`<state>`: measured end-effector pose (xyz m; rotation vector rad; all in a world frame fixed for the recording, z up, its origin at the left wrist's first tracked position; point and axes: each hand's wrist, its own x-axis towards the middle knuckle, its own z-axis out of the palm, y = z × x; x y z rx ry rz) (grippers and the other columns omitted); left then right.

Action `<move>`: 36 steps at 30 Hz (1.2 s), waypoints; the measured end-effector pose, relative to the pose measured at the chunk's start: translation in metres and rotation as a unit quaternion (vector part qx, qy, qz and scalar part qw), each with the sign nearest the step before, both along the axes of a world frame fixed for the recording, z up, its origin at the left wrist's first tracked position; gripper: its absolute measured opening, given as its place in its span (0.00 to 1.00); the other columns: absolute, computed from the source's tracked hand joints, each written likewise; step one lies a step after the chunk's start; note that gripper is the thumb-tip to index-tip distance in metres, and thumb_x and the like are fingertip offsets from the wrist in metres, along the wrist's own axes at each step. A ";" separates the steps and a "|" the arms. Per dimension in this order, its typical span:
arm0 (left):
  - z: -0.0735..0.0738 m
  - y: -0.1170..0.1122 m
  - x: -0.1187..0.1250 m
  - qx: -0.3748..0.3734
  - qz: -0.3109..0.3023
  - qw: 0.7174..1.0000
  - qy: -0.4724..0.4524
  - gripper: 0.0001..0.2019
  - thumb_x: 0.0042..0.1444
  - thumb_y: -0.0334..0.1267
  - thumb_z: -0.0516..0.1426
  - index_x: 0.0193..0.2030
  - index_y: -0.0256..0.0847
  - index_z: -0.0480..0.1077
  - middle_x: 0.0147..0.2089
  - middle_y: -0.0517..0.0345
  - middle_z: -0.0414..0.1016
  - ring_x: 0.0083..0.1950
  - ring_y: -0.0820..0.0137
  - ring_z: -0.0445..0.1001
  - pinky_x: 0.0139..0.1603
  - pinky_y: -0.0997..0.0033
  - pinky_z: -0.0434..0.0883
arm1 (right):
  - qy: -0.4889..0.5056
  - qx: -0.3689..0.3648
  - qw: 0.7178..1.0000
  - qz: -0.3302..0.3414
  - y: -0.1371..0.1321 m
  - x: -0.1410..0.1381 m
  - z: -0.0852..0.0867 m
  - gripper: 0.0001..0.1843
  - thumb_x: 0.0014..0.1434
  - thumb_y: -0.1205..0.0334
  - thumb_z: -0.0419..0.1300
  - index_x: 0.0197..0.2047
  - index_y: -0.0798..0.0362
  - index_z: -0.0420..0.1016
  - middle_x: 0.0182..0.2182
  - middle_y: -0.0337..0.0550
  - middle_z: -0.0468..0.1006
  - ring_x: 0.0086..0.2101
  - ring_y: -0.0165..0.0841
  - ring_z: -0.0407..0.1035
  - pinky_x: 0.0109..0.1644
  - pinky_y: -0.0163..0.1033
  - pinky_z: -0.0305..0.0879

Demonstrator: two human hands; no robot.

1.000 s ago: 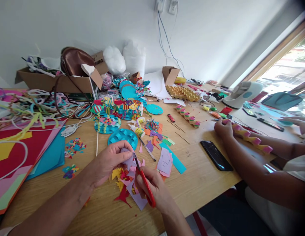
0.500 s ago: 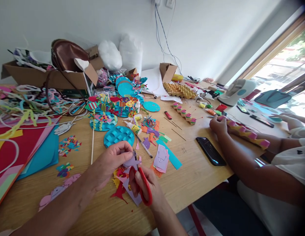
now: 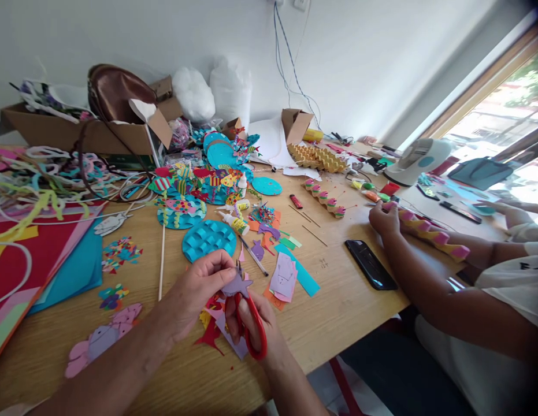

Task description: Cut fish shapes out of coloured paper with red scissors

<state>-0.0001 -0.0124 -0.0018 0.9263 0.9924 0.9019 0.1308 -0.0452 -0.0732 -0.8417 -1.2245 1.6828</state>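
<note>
My left hand [image 3: 195, 292] pinches a small purple paper shape [image 3: 236, 285] above a pile of coloured paper scraps [image 3: 216, 330] at the table's near edge. My right hand [image 3: 262, 323] is closed through the handles of red scissors [image 3: 251, 323], whose blades meet the purple piece. Just beyond my hands lies a blue woven paper disc [image 3: 208, 238].
A wooden table [image 3: 338, 306] is crowded with paper fish, glue bottles [image 3: 234, 222], coloured sheets [image 3: 43, 254] at left and cardboard boxes [image 3: 91, 133] at the back. A black phone [image 3: 370, 264] lies to the right. Another person's hand [image 3: 383, 218] holds a yellow-pink paper strip [image 3: 437, 238].
The scissors have turned more upright and closed in under the purple piece, which my left hand has rotated. The view has shifted slightly, showing a pink and purple cutout at lower left.
</note>
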 end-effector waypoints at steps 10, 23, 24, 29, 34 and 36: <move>-0.003 -0.004 0.003 0.037 0.027 0.997 0.058 0.10 0.48 0.41 0.57 0.24 0.41 0.61 0.22 0.68 0.60 0.24 0.76 0.58 0.25 0.77 0.58 | -0.006 0.017 1.000 0.002 0.002 0.000 0.001 0.27 0.58 0.35 0.52 0.27 0.53 0.65 0.14 0.32 0.62 0.15 0.25 0.53 0.20 0.31 0.50; -0.004 -0.003 0.005 0.043 0.026 0.997 0.065 0.10 0.50 0.42 0.57 0.25 0.42 0.61 0.23 0.67 0.60 0.26 0.75 0.58 0.26 0.77 0.60 | -0.009 0.022 1.000 -0.020 0.000 -0.001 -0.004 0.26 0.60 0.38 0.51 0.26 0.53 0.63 0.14 0.32 0.62 0.16 0.24 0.53 0.21 0.31 0.50; -0.004 -0.003 0.005 0.043 0.023 0.997 0.061 0.10 0.50 0.42 0.57 0.25 0.41 0.61 0.23 0.67 0.60 0.26 0.75 0.58 0.25 0.77 0.60 | -0.015 0.019 0.999 -0.021 0.000 -0.001 -0.003 0.26 0.60 0.37 0.51 0.26 0.53 0.63 0.14 0.32 0.61 0.16 0.24 0.52 0.21 0.31 0.50; -0.004 -0.003 0.002 0.034 0.013 0.997 0.067 0.10 0.48 0.42 0.57 0.25 0.42 0.62 0.23 0.67 0.59 0.25 0.75 0.57 0.25 0.76 0.58 | -0.026 0.011 0.999 -0.020 0.000 0.000 0.000 0.28 0.57 0.34 0.52 0.25 0.52 0.62 0.14 0.31 0.60 0.15 0.24 0.52 0.20 0.31 0.49; -0.003 -0.001 -0.001 0.043 0.000 0.996 0.081 0.09 0.48 0.42 0.57 0.25 0.41 0.62 0.23 0.67 0.60 0.26 0.75 0.58 0.27 0.76 0.59 | -0.027 0.010 0.999 -0.016 0.000 0.001 0.002 0.29 0.57 0.34 0.53 0.23 0.53 0.62 0.13 0.31 0.60 0.15 0.23 0.51 0.19 0.31 0.47; -0.003 0.001 -0.002 0.040 -0.008 0.996 0.081 0.09 0.47 0.42 0.57 0.25 0.41 0.62 0.23 0.67 0.60 0.26 0.75 0.58 0.27 0.76 0.58 | -0.028 0.008 0.999 -0.014 0.000 0.002 0.002 0.28 0.57 0.35 0.53 0.23 0.53 0.62 0.13 0.31 0.60 0.15 0.23 0.51 0.20 0.31 0.47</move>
